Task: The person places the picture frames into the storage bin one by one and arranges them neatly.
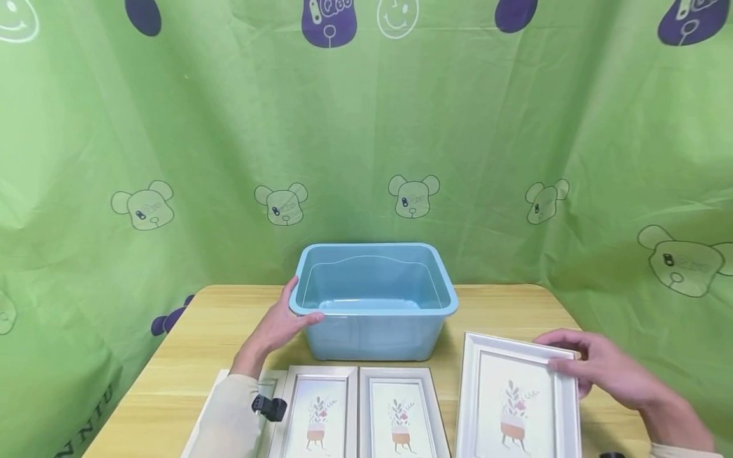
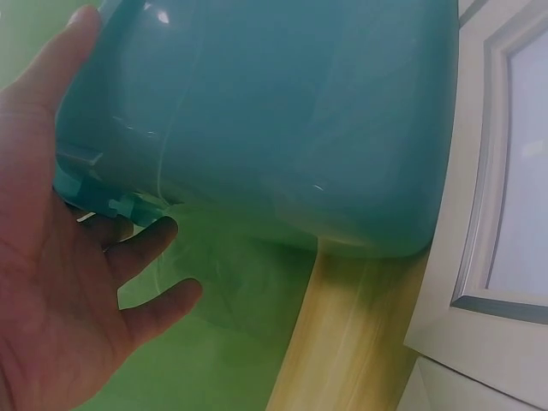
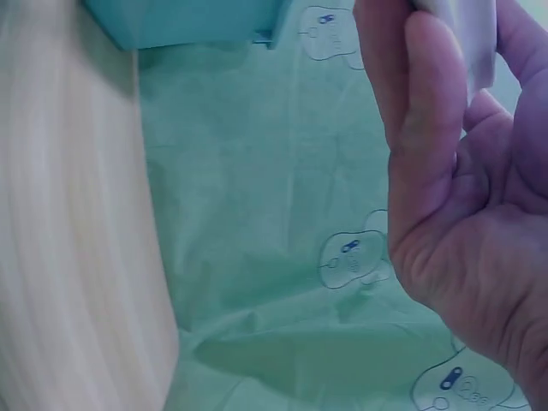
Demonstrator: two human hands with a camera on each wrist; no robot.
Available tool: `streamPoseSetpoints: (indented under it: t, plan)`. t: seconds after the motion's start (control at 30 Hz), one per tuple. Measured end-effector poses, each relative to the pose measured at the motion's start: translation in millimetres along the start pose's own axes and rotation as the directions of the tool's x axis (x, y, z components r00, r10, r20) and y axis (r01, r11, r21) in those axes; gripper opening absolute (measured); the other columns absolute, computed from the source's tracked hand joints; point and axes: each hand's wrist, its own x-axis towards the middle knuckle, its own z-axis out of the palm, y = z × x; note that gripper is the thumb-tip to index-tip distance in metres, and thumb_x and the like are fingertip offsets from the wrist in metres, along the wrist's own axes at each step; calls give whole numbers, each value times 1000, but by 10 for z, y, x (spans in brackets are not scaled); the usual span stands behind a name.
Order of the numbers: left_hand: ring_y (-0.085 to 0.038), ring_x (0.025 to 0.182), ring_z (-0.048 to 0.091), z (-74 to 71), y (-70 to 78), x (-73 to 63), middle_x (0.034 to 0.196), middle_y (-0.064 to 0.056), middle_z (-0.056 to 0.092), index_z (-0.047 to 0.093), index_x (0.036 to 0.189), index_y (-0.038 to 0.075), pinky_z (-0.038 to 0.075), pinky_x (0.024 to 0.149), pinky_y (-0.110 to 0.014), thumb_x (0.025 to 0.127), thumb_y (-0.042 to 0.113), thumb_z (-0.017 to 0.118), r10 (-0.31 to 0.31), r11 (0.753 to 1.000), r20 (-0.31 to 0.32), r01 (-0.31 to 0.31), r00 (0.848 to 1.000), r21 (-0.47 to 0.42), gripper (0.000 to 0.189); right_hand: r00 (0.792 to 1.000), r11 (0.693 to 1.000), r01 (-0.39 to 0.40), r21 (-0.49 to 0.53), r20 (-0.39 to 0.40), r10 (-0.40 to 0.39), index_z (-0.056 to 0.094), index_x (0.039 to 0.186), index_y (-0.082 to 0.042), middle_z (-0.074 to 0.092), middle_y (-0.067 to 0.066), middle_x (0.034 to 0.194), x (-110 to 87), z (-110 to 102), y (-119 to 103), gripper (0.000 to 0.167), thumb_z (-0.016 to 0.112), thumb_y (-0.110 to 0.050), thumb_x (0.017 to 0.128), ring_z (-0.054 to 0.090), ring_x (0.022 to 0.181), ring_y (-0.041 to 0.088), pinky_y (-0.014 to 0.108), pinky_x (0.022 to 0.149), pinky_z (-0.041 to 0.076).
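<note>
In the head view a blue plastic tub (image 1: 375,337) stands at the back middle of the table. My left hand (image 1: 280,327) holds its left front corner, thumb across the front of the rim; the left wrist view shows other fingers below the rim, some standing off it. My right hand (image 1: 615,372) grips the upper right edge of a white picture frame (image 1: 512,381), raised and tilted toward me, with a potted-plant print inside. Only a bit of that frame's edge (image 3: 479,51) appears in the right wrist view.
A wooden table (image 1: 154,388) carries more white picture frames in a row before the tub: one in the middle (image 1: 401,413), one beside it (image 1: 315,413), and a left one (image 1: 277,381) partly covered by my sleeve. A green printed curtain (image 1: 366,127) hangs behind.
</note>
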Motion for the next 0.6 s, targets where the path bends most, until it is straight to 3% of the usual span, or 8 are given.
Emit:
streamPoseSetpoints:
  t: [0.37, 0.6]
  plan:
    - [-44, 138, 38, 3, 4, -14, 154, -23, 32, 4, 156, 31, 32, 107, -68, 66, 69, 74, -9, 1000, -5, 9, 1000, -14, 120, 986, 995, 59, -75, -153, -70, 51, 127, -4, 68, 3, 93, 8, 32, -171, 34, 52, 5, 94, 63, 65, 23, 36, 49, 53]
    - [-45, 137, 38, 0, 5, -38, 154, -23, 33, 5, 156, 32, 32, 107, -68, 67, 71, 72, -21, 1000, -8, 21, 1000, -6, 118, 955, 994, 43, -98, -290, -69, 56, 126, -18, 68, -4, 91, 68, 76, -283, 38, 56, 3, 94, 64, 62, 21, 35, 49, 54]
